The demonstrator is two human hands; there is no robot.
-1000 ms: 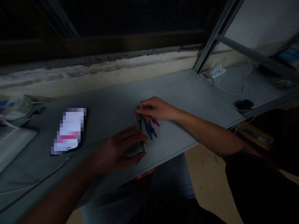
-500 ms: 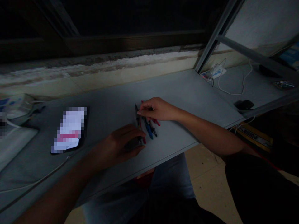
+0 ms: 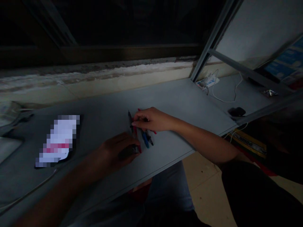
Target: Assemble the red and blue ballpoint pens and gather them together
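Note:
Several pens lie close together on the grey desk (image 3: 163, 94), among them a blue pen (image 3: 145, 139), a black pen (image 3: 150, 140) and a red pen (image 3: 134, 130). My right hand (image 3: 151, 119) is over their upper ends, thumb and fingers closed at a dark pen (image 3: 129, 116) with a pointed tip; its palm hides parts of the others. Left of the pens, my left hand (image 3: 118, 149) curves its thumb and fingers around something dark, too dim to name, touching the red pen's lower end.
At the left lies a phone (image 3: 59, 135) with a lit, blurred screen, and a white cable (image 3: 30, 194) runs below it. A power strip (image 3: 208, 82) with cables and a dark mouse-like object (image 3: 236, 111) sit beyond the metal frame (image 3: 203, 44) at the right.
The whole view has shifted, so desk, phone and pens appear lower and further left. Both hands keep nearly the same places at the pens.

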